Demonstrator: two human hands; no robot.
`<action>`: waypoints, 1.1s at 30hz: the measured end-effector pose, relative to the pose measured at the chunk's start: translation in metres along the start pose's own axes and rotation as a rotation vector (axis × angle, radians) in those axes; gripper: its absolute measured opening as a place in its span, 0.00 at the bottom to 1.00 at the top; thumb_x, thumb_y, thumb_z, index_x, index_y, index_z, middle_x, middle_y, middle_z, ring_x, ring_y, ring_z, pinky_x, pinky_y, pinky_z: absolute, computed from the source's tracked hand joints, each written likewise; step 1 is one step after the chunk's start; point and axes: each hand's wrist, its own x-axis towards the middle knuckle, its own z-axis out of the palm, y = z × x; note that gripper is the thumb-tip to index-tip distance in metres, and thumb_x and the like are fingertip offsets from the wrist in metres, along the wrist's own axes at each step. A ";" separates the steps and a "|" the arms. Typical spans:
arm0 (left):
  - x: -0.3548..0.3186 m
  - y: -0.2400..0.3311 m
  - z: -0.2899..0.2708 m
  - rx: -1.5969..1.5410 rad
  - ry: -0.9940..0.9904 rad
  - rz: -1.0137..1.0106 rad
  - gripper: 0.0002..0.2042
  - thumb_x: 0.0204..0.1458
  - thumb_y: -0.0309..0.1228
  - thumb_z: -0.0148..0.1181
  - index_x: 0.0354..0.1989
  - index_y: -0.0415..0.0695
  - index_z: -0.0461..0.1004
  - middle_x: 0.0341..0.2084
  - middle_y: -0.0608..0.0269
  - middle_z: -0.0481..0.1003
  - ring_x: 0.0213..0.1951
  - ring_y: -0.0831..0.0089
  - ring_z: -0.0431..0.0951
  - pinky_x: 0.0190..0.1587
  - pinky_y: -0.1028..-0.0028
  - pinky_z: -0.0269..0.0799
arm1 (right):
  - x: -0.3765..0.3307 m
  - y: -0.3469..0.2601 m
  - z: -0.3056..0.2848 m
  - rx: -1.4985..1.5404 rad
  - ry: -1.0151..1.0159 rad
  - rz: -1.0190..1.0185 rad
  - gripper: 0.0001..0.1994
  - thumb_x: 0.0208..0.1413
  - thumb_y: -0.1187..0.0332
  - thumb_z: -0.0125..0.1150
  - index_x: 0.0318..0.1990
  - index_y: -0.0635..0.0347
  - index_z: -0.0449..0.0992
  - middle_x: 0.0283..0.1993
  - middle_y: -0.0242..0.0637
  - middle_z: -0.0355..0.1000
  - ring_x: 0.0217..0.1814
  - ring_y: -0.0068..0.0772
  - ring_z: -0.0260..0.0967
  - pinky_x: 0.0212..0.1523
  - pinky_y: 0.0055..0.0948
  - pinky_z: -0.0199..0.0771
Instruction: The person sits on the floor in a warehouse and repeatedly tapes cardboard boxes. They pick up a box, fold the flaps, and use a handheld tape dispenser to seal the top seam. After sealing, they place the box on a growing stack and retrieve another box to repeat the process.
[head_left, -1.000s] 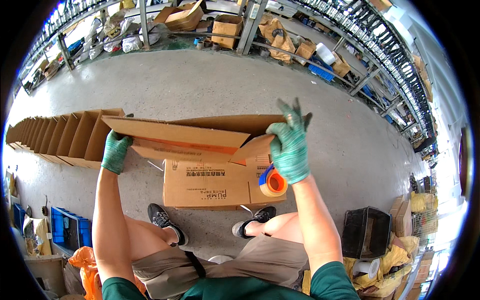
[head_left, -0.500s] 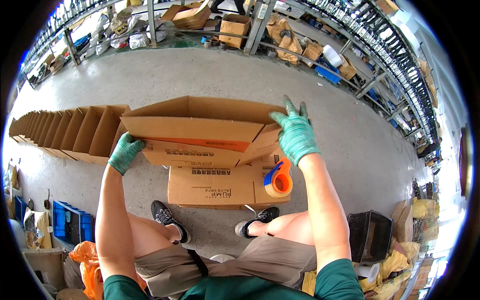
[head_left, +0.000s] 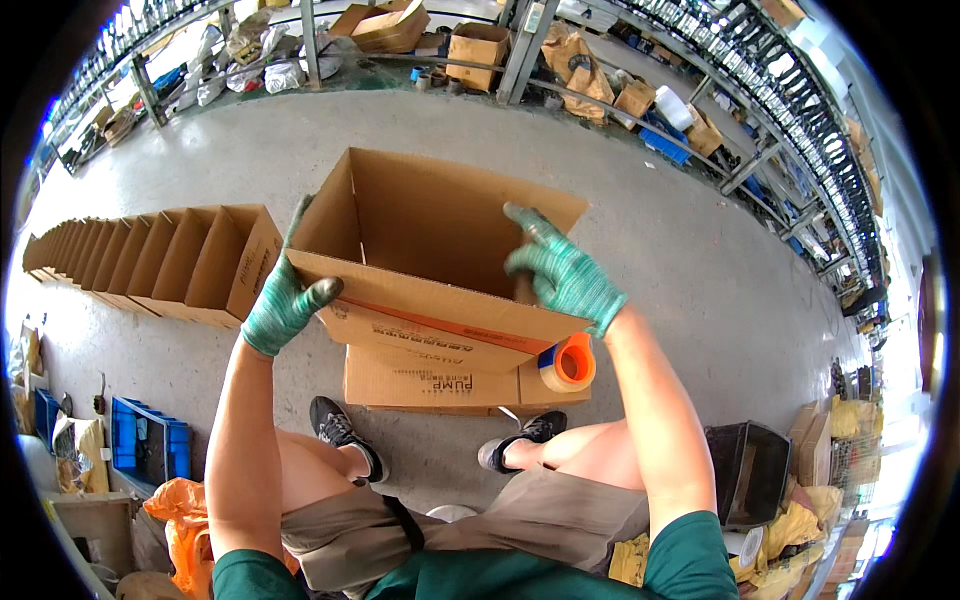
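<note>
A brown cardboard box (head_left: 420,290) stands with its top flaps up, spread into a wide opening. My left hand (head_left: 282,308), in a green knit glove, grips its left end, thumb on the near side and fingers along the left side. At the right end, my right hand (head_left: 570,280), in a matching glove, has its fingers apart over the opening, close to the near flap. Under the box lies a stack of flat cardboard boxes (head_left: 430,385). An orange tape dispenser (head_left: 569,363) with a blue part rests on the stack's right end.
A long row of opened cardboard boxes (head_left: 185,262) stretches left across the grey floor (head_left: 400,125). A blue crate (head_left: 150,445) and an orange bag (head_left: 180,530) are at lower left. At lower right sits a black bin (head_left: 748,470). Metal racks (head_left: 525,50) line the far side.
The box has opened from a narrow, flattened shape into a wide one. My left hand has shifted right and up its end; my right hand has moved left and down over the opening.
</note>
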 end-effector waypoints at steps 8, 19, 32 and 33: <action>0.019 0.004 -0.009 0.232 -0.104 0.165 0.51 0.52 0.76 0.42 0.69 0.40 0.65 0.71 0.51 0.60 0.76 0.52 0.47 0.75 0.53 0.39 | -0.033 0.028 0.051 0.553 0.431 0.293 0.23 0.56 0.82 0.52 0.59 0.56 0.73 0.47 0.38 0.78 0.49 0.31 0.76 0.58 0.32 0.72; 0.023 -0.008 0.005 0.192 -0.149 -0.060 0.36 0.50 0.63 0.65 0.51 0.38 0.78 0.52 0.49 0.77 0.56 0.61 0.74 0.59 0.61 0.70 | -0.025 0.046 0.045 0.884 0.563 0.222 0.18 0.62 0.78 0.50 0.58 0.58 0.74 0.47 0.37 0.78 0.48 0.26 0.74 0.54 0.26 0.73; 0.026 -0.025 0.028 0.493 0.223 -0.055 0.29 0.51 0.35 0.73 0.59 0.41 0.67 0.56 0.54 0.69 0.57 0.62 0.71 0.61 0.65 0.68 | 0.002 0.037 0.011 0.806 0.507 0.792 0.14 0.63 0.56 0.64 0.47 0.50 0.70 0.38 0.19 0.67 0.35 0.19 0.61 0.34 0.27 0.69; 0.030 -0.023 0.034 0.488 0.209 -0.077 0.31 0.51 0.35 0.73 0.61 0.42 0.65 0.56 0.53 0.69 0.57 0.62 0.71 0.61 0.65 0.69 | -0.009 0.048 0.018 0.669 0.490 0.681 0.12 0.62 0.59 0.63 0.46 0.51 0.71 0.39 0.20 0.68 0.36 0.19 0.61 0.37 0.26 0.70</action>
